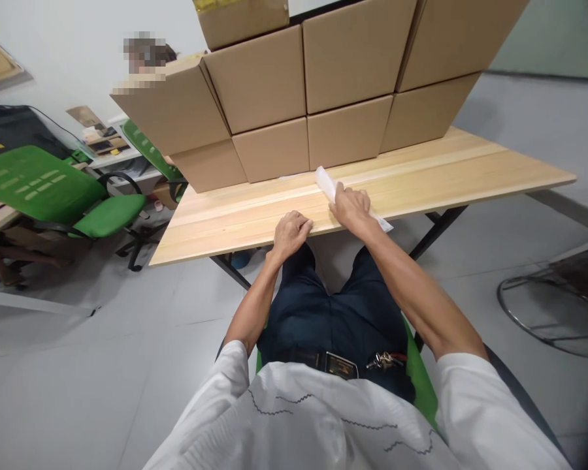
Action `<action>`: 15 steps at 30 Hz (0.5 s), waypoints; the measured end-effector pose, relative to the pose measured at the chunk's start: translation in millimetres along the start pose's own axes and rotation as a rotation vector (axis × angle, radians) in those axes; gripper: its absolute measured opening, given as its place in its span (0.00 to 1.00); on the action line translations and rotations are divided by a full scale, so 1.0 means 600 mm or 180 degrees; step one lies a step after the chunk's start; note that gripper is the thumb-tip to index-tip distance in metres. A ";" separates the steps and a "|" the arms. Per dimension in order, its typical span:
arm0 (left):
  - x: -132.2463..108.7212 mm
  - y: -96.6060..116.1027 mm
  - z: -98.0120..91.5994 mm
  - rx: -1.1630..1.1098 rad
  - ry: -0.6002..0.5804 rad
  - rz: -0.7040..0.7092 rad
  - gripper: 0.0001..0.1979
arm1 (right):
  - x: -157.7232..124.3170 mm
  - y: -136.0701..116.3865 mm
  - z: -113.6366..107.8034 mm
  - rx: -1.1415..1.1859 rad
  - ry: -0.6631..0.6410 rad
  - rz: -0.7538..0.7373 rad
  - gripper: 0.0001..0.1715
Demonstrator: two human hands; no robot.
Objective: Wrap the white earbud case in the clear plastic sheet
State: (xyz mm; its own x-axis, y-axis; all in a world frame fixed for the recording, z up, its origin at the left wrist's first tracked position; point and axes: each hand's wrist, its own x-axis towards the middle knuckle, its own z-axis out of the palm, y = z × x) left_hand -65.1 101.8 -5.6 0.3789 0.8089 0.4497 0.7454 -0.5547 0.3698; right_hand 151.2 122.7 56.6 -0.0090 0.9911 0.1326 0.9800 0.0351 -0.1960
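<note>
My right hand (351, 205) is closed round a white, translucent rolled or folded sheet (326, 183) above the front part of the wooden table (235, 219). One end of the sheet points toward the boxes, and the other sticks out below the hand past the table's front edge. To its left, my left hand (292, 232) rests on the table edge with its fingers curled; nothing shows in it, though its fingertips are partly hidden.
Two rows of stacked cardboard boxes (267, 81) line the table's far side, with another box on top. Green chairs (110, 212) stand at the left, and a person is partly visible behind the boxes. A round metal frame (507, 313) is at the right.
</note>
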 end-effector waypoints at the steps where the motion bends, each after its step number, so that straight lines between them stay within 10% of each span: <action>1: 0.001 0.000 -0.002 -0.0055 -0.0009 -0.0030 0.16 | -0.002 0.002 -0.003 0.0062 -0.0125 -0.0014 0.32; 15: 0.050 0.007 0.025 -0.0585 -0.0214 -0.0240 0.22 | -0.069 0.005 -0.027 0.0412 -0.0769 -0.0835 0.26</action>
State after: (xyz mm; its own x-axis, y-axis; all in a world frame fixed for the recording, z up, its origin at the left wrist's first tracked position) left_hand -42.2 126.7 -2.8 0.3661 0.8572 0.3621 0.6628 -0.5133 0.5452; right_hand 157.7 79.9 66.2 -0.3180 0.9474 -0.0354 0.9050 0.2922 -0.3091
